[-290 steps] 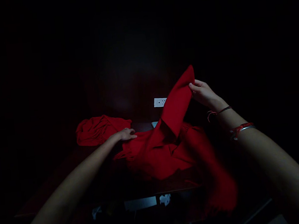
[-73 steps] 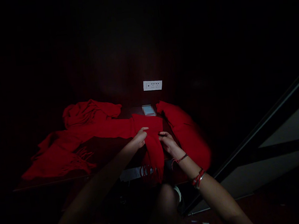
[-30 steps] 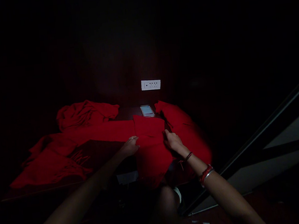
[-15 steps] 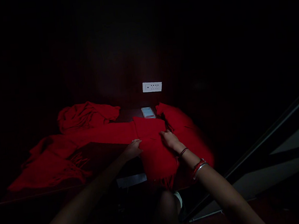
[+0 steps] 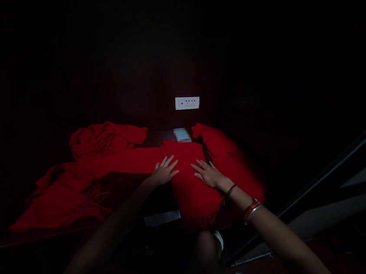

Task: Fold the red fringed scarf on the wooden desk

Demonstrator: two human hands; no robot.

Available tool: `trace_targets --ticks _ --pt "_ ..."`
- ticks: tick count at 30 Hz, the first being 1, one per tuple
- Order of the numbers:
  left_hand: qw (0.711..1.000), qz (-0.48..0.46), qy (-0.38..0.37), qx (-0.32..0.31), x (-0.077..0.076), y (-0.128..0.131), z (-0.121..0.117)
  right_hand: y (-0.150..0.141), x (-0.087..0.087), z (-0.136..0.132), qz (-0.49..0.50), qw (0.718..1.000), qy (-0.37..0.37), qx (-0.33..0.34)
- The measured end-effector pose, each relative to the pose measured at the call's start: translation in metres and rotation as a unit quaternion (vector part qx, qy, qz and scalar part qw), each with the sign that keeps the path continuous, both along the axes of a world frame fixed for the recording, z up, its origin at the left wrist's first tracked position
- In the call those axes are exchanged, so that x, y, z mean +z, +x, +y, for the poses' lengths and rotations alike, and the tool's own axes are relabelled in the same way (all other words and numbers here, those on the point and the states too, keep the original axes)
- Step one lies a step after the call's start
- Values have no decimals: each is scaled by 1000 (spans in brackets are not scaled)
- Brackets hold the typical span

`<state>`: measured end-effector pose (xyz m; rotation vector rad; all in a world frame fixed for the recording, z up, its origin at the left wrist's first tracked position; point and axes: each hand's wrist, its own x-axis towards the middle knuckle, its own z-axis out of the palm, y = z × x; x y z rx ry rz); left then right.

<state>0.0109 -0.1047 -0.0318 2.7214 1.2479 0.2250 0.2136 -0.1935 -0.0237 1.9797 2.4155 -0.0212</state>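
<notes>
A red fringed scarf [image 5: 194,197] lies across the dark table, its near end folded flat and its fringe hanging toward me. My left hand [image 5: 164,172] rests on the scarf's left edge with fingers spread. On its right side, my right hand [image 5: 208,174] lies flat, fingers apart, wearing bracelets at the wrist. The scarf's long part stretches left to a loose, rumpled end with tassels. Close by on the right sits another piece of red cloth [image 5: 234,162], folded and partly in shadow.
A crumpled red cloth [image 5: 107,138] lies at the back left. Behind the scarf is a small pale blurred item [image 5: 182,135], below a white wall socket [image 5: 187,103]. A pale strip [image 5: 162,218] shows at the table's front. The surroundings are very dark.
Both hands have let go of the scarf's pinched edges and now lie spread on it. The fold lies flatter between them.
</notes>
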Motion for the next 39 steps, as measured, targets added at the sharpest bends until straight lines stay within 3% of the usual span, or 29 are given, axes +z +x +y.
trace_targets --ticks 4,7,9,13,15,17,21,26,39 --pt "995 47 -81 17 -12 -7 15 8 4 6 -3 999 -49 8" --pt "993 53 -105 26 -8 -7 16 9 14 11 0 994 -110 9" --pt "996 34 -83 24 -2 -4 13 6 21 12 13 995 -101 0" --pt "999 -25 16 -21 5 6 9 -4 30 6 56 992 16 -113" --pt "999 -9 8 -47 3 8 11 -6 30 0 65 981 -3 -185" --pt "998 22 -27 -51 -3 8 14 -6 28 -4 70 975 -29 -208" --pt "997 54 -56 -11 -12 6 17 -1 22 2 85 979 -8 -185" --pt "997 43 -59 34 -12 8 13 7 22 27 116 978 -14 -171" --pt "996 -11 70 -47 -16 13 24 0 17 26 129 969 18 -208"
